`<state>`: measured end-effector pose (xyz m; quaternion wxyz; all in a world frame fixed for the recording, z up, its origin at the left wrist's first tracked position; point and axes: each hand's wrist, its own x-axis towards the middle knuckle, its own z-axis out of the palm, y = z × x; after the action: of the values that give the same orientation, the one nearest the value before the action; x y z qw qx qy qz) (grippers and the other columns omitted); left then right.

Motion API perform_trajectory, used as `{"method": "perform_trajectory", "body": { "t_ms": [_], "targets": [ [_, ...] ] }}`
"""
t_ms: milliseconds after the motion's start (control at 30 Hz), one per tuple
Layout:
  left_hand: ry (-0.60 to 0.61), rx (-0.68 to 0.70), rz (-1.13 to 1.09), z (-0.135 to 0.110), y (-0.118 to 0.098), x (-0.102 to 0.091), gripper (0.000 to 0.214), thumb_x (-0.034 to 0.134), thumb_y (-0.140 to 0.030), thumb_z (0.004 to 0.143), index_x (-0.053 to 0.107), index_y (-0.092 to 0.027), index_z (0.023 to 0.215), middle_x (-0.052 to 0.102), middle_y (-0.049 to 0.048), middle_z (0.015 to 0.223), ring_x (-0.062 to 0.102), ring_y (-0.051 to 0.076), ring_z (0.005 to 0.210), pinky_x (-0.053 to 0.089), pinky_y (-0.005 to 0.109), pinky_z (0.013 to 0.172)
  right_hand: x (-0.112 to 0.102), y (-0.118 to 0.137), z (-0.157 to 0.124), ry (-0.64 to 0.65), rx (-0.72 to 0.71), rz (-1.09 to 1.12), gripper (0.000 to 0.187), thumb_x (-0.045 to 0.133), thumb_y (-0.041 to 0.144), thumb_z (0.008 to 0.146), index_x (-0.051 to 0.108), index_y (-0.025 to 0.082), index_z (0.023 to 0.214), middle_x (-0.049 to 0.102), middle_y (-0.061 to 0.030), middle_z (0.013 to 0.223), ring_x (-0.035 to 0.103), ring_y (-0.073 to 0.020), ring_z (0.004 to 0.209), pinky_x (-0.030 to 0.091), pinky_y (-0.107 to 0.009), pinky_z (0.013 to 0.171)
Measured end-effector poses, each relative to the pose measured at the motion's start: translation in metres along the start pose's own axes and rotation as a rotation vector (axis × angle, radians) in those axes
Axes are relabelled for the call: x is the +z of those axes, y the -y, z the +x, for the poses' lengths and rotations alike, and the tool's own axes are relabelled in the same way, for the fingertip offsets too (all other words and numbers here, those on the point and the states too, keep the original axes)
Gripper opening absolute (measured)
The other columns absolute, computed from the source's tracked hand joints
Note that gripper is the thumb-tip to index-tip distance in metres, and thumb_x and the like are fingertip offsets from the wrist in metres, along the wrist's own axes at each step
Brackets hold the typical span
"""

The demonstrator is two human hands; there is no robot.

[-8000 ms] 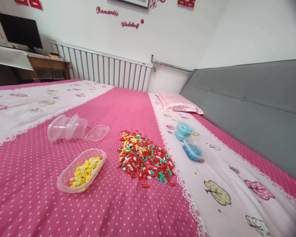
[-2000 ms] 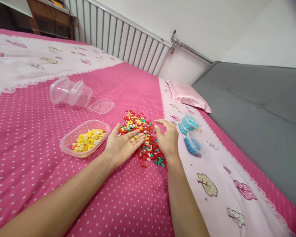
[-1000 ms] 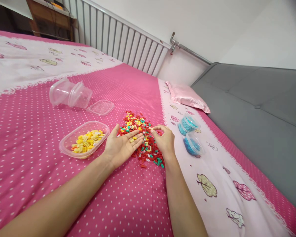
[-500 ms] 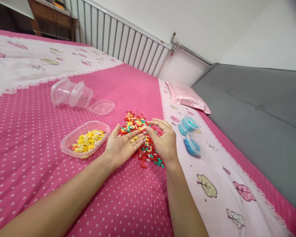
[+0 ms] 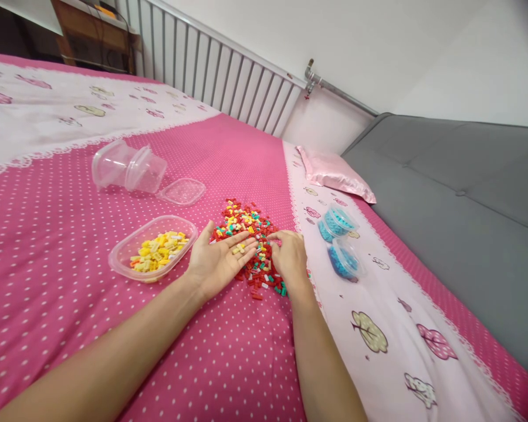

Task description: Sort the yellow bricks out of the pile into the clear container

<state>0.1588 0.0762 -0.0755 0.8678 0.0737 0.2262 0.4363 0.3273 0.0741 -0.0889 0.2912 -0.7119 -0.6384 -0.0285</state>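
A heap of small red, yellow, teal and white bricks point(image 5: 246, 225) lies on the pink dotted bedspread point(image 5: 229, 357). My left hand point(image 5: 220, 261) rests palm up at the heap's near left edge, fingers stretched flat, with a few yellow bricks point(image 5: 239, 249) lying on them. My right hand point(image 5: 290, 261) sits knuckles up on the heap's right side, its fingers curled down into the bricks; I cannot see what they pinch. A clear tub point(image 5: 123, 258) with yellow bricks stands just left of my left hand.
Two clear tubs of blue bricks point(image 5: 339, 220) point(image 5: 345, 262) sit right of the heap. Empty clear cups point(image 5: 125, 170) lie tipped over at the back left beside a lid point(image 5: 185, 190). A pink pillow point(image 5: 334, 173), grey headboard point(image 5: 457, 193) and radiator point(image 5: 220, 73) border the bed.
My right hand has dropped from above my left fingertips down onto the heap and curled its fingers. The left hand has stayed palm up with the yellow bricks.
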Motion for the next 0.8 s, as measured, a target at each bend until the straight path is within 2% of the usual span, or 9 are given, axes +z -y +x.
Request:
{"method": "perform_trajectory", "body": {
  "t_ms": [200,467,600,800],
  "targets": [
    [0.008,-0.008,-0.003,0.0,0.0,-0.001,0.075,0.03,-0.057,0.089,0.037,0.002,0.134,0.059,0.0242,0.113,0.06,0.026,0.106,0.051,0.034,0.089,0.021,-0.015,0.001,0.056,-0.002,-0.072,0.021,0.055,0.019,0.082,0.074,0.015,0.088,0.068,-0.0139,0.1,0.054,-0.0242,0.103,0.035,-0.039,0.098],
    [0.015,-0.005,-0.003,0.0,0.0,-0.001,0.074,0.03,-0.056,0.089,0.037,0.002,0.135,0.06,0.0234,0.111,0.062,0.024,0.099,0.05,0.034,0.089,0.031,-0.018,-0.002,0.059,-0.026,-0.078,0.028,0.051,0.017,0.084,0.072,0.018,0.103,0.064,-0.0144,0.113,0.051,-0.0248,0.112,0.034,-0.04,0.1],
    [0.005,0.008,0.016,-0.001,0.0,0.0,0.074,0.03,-0.055,0.089,0.039,0.005,0.132,0.06,0.0244,0.11,0.062,0.024,0.099,0.05,0.033,0.09,0.029,-0.017,0.0,0.092,-0.001,-0.05,0.027,0.051,0.015,0.082,0.073,0.018,0.098,0.066,-0.0126,0.11,0.053,-0.024,0.112,0.034,-0.039,0.101],
    [0.007,-0.003,0.009,-0.001,-0.001,0.0,0.074,0.03,-0.055,0.089,0.037,0.002,0.135,0.059,0.0235,0.112,0.061,0.024,0.101,0.05,0.034,0.09,0.022,-0.019,0.002,0.124,0.058,-0.016,0.022,0.053,0.01,0.075,0.071,0.017,0.084,0.07,-0.0077,0.096,0.06,-0.0199,0.093,0.04,-0.033,0.094]
  ]
}}
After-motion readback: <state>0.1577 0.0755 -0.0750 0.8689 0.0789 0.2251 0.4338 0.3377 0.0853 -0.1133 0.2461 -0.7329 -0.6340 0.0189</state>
